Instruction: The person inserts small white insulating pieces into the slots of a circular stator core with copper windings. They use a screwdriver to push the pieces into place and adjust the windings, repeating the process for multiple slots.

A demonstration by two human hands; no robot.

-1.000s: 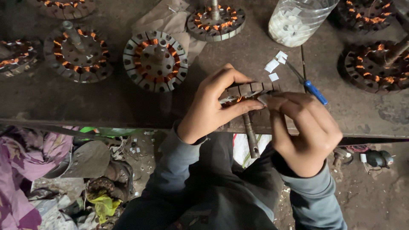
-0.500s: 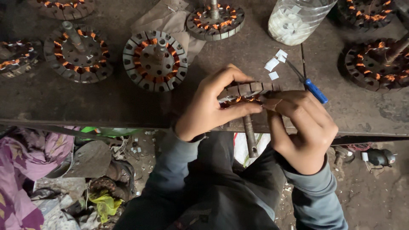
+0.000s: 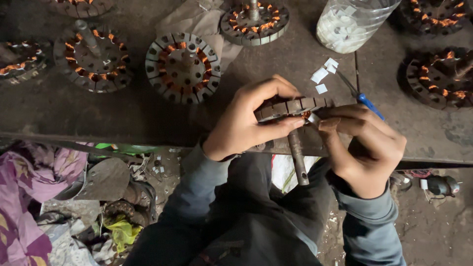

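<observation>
Two hands, left hand (image 3: pixel 246 123) and right hand (image 3: pixel 367 148), clamp fingers on a wound stator (image 3: pixel 293 111) at the counter's (image 3: pixel 98 118) near edge.

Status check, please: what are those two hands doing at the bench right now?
Left hand grips the wound motor core at the bench edge. Right hand pinches a small white slip against it. Core's shaft points toward the person. Nothing blocking the hands.

Wound stators (image 3: pixel 183 66) sit across the desk (image 3: pixel 123 118) at upper left, a jar (image 3: pixel 352 22) upper right, paper slips (image 3: pixel 322 74) below it, another stator (image 3: pixel 290 111) between both hands at centre.
</observation>
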